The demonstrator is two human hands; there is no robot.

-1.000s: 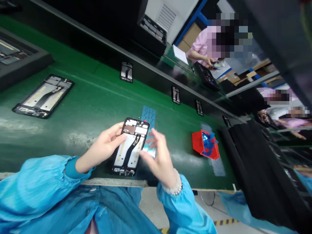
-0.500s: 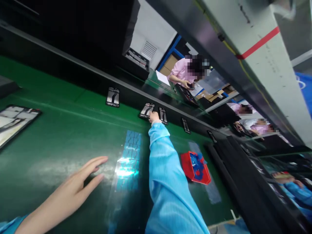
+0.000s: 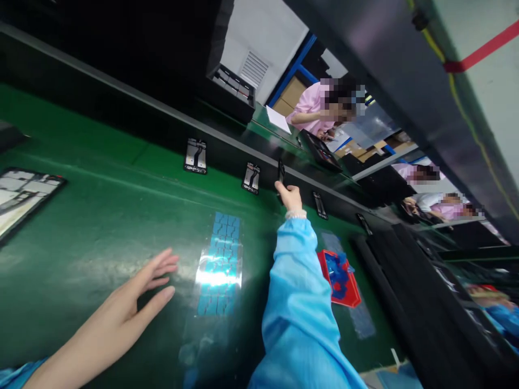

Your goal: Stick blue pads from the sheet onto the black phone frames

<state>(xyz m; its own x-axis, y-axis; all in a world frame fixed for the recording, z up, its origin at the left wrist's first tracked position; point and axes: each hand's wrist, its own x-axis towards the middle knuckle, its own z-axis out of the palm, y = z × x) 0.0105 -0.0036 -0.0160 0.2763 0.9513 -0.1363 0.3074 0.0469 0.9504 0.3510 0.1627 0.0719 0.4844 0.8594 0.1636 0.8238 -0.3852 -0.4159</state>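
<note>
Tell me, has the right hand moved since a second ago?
Yes, forward: the right hand has gone from nearer than the red bin to beyond it.

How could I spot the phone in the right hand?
Find the green bench and the row of phones along its far side. Follow the blue sleeve to the right hand. The phone there shows as a dark, nearly edge-on sliver, the row's only one being held.

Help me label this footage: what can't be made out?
In the head view:
Held phone: lower part hidden by the right grip; face turned nearly edge-on.
Left phone: cut off by the left edge.
Sheet: partly washed out by glare.
Bin: left side hidden by the sleeve.
</note>
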